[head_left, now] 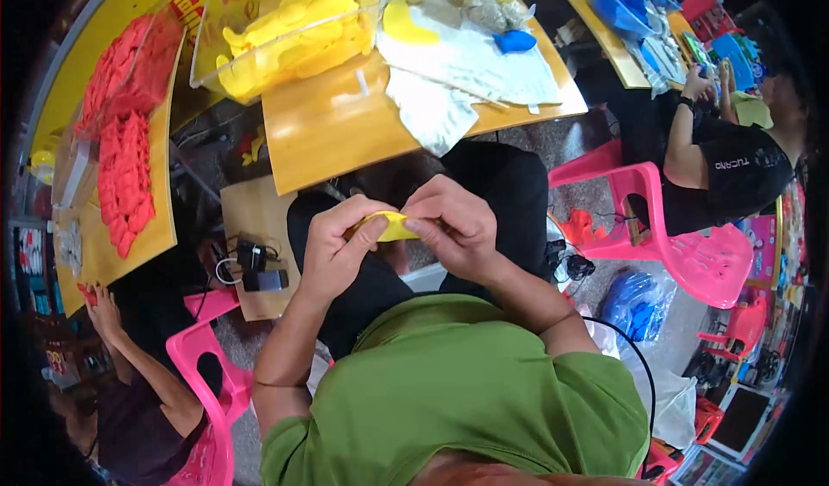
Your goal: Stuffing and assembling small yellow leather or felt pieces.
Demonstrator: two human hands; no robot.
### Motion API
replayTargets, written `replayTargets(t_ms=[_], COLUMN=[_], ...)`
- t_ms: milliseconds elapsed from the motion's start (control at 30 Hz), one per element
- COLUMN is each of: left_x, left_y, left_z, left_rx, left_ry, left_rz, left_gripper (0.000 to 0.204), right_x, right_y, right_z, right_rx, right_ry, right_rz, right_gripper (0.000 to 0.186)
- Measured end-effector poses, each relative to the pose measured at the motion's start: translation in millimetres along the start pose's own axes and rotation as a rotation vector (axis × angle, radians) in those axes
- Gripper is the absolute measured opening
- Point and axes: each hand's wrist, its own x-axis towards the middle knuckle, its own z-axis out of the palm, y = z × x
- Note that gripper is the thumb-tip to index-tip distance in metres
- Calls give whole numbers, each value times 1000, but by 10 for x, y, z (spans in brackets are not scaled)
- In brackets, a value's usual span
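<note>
My left hand (340, 246) and my right hand (452, 230) hold a small, flat, yellow piece (393, 227) between them over my lap, thumbs on its face and fingers curled around its ends. Beyond them is a wooden table (311, 141) with a clear bin of yellow pieces (289, 37), a white cloth (458, 85), a loose yellow piece (406, 24), a small blue object (515, 42) and a thin stick (440, 85).
A co-worker (147, 400) works at a left table with red pieces (125, 179). Another co-worker (717, 154) works on the right beside blue bins (617, 7). Pink chairs (648, 192), a cardboard panel with chargers (237, 287) and a blue bag (635, 309) lie around my seat.
</note>
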Motion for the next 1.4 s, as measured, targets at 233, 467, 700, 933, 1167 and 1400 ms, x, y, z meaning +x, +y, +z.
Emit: replayTargets(t_ms=[233,467,700,933,1167,1400], left_x=[165,285,387,484,646,914], left_y=[-29,10,46,-3,-49,-843], left_z=[12,-40,-70,-140,-290,-815], left_rx=[253,560,653,559,443,1206], left_ry=[157,252,247,164,206,433], left_rz=[331,468,492,396,250,110], left_gripper=[10,7,12,19,25,47], right_x=[81,202,391,514,835,2167], right_y=[63,170,201,228,330,1348], right_z=[-17,5,-53,-63,-290,-1220], right_rx=[55,168,-67,-53,-149,8], right_ry=[12,-23,-123,-85,-249,373], right_rz=[70,143,41,140,226,392], right_gripper=[8,8,8,3,9,12])
